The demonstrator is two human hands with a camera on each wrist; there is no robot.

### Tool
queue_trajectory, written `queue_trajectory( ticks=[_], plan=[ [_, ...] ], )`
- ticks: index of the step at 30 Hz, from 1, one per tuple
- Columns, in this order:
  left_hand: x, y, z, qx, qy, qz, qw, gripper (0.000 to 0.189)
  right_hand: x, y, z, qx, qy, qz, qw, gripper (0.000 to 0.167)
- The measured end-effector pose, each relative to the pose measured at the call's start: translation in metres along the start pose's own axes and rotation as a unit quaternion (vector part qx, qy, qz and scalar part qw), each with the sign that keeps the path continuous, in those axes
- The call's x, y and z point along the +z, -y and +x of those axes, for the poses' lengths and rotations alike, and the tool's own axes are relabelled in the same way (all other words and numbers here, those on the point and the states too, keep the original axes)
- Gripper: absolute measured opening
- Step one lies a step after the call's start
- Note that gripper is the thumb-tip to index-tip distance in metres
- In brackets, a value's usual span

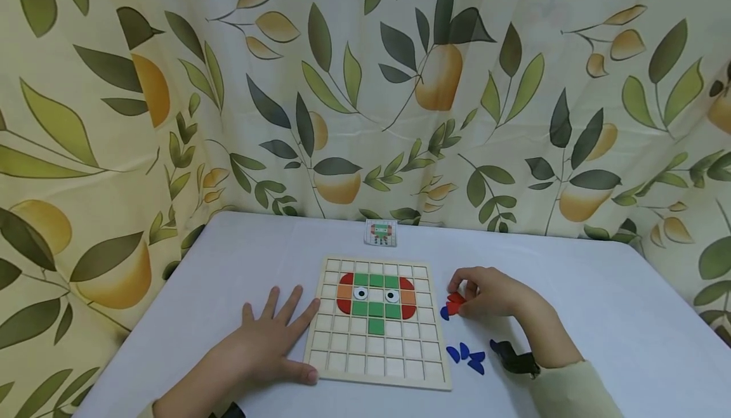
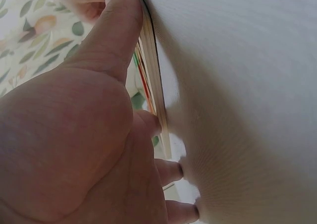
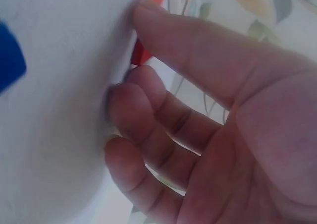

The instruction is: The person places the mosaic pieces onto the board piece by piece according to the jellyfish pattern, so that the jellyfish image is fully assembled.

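Observation:
A wooden grid board (image 1: 379, 364) lies flat on the white table, with green, orange and red tiles and two eye tiles forming a face pattern in its upper part. My left hand (image 1: 268, 345) is spread on the table at the board's left side, its thumb and a fingertip against the frame. At the board's right, my right hand (image 1: 490, 291) has bent fingers and a thumb around a small red piece (image 1: 454, 307) in a little red cluster; the fingertips partly hide it. A blue piece (image 1: 445, 313) touches that cluster.
Several blue quarter-round pieces (image 1: 476, 366) lie below the right hand, near a dark wrist strap (image 1: 516, 359). Behind the board stands or lies a small picture card (image 1: 381, 233) with a similar face pattern. A leaf-patterned curtain (image 1: 365, 120) hangs along the table's back edge.

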State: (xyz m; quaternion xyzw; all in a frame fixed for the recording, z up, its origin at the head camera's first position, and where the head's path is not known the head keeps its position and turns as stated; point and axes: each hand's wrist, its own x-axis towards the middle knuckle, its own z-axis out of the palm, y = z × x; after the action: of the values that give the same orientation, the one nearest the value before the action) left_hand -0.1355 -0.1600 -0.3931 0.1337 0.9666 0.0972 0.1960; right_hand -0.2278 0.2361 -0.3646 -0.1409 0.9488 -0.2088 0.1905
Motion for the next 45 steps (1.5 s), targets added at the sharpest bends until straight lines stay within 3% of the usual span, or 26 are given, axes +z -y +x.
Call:
queue_trajectory(
  ticks=[13, 18, 26, 35, 45],
  plan=[
    [-0.002, 0.000, -0.003, -0.001, 0.000, 0.002, 1.0000, 0.118, 0.002, -0.001, 0.005, -0.006, -0.003, 0.000, 1.0000, 0.027],
    [-0.003, 0.001, -0.005, -0.002, -0.004, 0.002, 1.0000, 0.118, 0.000, 0.006, 0.007, -0.034, 0.001, 0.013, 0.9993, 0.018],
    [-0.003, 0.001, -0.005, -0.001, -0.002, 0.004, 1.0000, 0.118, 0.005, 0.025, 0.011, -0.122, -0.005, 0.067, 0.9903, 0.009],
    [-0.003, 0.000, -0.003, -0.002, -0.002, 0.006, 1.0000, 0.118, 0.016, 0.042, 0.013, -0.150, -0.010, 0.096, 0.9839, 0.014],
    [-0.003, 0.000, -0.002, 0.006, -0.003, 0.010, 0.9999, 0.118, 0.027, 0.054, 0.010, -0.192, 0.011, 0.113, 0.9747, 0.020]
  ],
)
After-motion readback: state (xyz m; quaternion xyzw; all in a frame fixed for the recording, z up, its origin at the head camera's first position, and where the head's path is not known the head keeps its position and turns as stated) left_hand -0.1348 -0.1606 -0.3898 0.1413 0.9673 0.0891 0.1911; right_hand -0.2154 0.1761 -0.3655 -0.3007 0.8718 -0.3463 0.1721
